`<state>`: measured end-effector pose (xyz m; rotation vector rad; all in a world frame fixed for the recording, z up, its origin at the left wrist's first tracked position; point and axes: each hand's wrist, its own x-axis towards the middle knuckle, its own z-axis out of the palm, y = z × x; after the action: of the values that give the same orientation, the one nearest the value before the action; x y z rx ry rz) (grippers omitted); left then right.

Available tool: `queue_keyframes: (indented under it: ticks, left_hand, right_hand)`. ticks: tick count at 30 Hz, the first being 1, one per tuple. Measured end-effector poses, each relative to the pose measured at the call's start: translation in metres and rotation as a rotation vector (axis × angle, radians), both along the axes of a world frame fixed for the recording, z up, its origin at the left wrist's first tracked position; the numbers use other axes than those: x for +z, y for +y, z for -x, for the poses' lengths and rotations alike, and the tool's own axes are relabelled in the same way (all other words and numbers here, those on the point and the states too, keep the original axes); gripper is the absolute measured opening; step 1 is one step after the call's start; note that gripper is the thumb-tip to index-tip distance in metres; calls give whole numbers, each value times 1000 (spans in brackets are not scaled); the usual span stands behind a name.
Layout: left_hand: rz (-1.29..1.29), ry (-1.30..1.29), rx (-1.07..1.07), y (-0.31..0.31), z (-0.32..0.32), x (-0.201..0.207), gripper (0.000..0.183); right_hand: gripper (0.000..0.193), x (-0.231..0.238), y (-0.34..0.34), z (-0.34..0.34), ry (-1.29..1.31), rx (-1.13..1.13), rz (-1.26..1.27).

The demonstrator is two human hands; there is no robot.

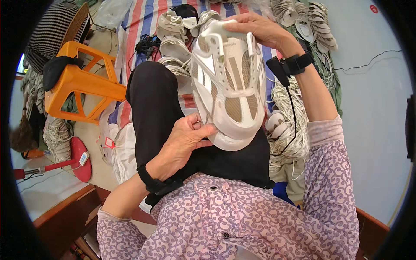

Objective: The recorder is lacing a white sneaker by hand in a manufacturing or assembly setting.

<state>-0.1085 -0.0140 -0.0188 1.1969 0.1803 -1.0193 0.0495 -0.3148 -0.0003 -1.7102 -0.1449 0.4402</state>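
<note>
A white and beige sneaker upper [232, 93] lies over my lap, its toe towards me and its collar pointing away. Mesh panels show on it, and no lace runs through its eyelets. My left hand [186, 136] pinches the left side of the toe between thumb and fingers. At the far end, my right hand [258, 29] grips the collar, with its fingers partly hidden. Black bands circle both wrists, and a cable hangs from the right one.
More shoe uppers [174, 48] lie beyond my knee on a striped sheet [145, 15]. Bundles of pale laces [288, 130] are heaped at the right, below stacked uppers [320, 28]. An orange stool [78, 93] and a round red base [81, 162] stand at the left.
</note>
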Motion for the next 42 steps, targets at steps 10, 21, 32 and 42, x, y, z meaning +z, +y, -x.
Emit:
queue_keyframes:
  ticks: [10, 21, 32, 42]
  left_hand:
    - [-281, -680, -460, 35, -23, 12, 20]
    - [-425, -1682, -313, -22, -113, 58, 36]
    - [-460, -1526, -262, -24, -125, 37, 39]
    - [-501, -1492, -296, -15, -124, 27, 40]
  right_hand:
    - [38, -26, 24, 41, -95, -136, 17]
    - [49, 3, 40, 55, 62, -138, -124]
    - [54, -45, 27, 41, 250, -100, -225]
    - [52, -69, 34, 46, 226, -117, -339]
